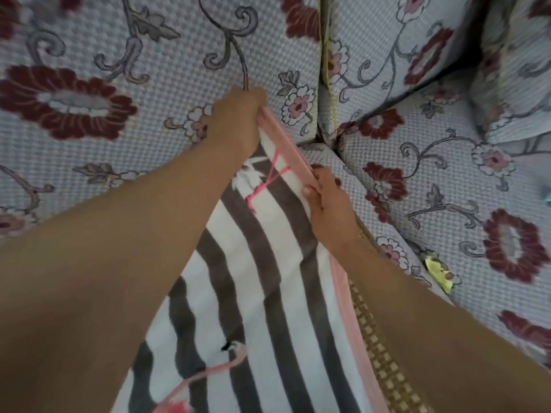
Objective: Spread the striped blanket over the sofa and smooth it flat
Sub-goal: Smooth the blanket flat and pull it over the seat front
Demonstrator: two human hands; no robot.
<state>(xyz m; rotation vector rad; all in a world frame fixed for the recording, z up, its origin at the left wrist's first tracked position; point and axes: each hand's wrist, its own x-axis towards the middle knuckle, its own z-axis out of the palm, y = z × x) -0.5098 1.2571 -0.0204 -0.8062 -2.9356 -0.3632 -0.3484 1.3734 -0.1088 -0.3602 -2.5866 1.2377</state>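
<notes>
The striped blanket point(268, 278) has grey and white stripes, pink flamingo prints and a pink border. It lies over the seat of the floral sofa point(417, 174), reaching up to the back cushion. My left hand point(238, 120) grips the blanket's pink top edge against the sofa back. My right hand point(325, 201) pinches the pink side edge lower down, near the gap between the seat cushions. Both forearms cross the lower half of the view and hide part of the blanket.
The sofa's back cushions point(149, 70) fill the top of the view, with another seat cushion point(477, 234) to the right. A small yellow scrap point(438, 272) lies on that seat. A checked yellow fabric point(384, 353) shows beneath the blanket's right edge.
</notes>
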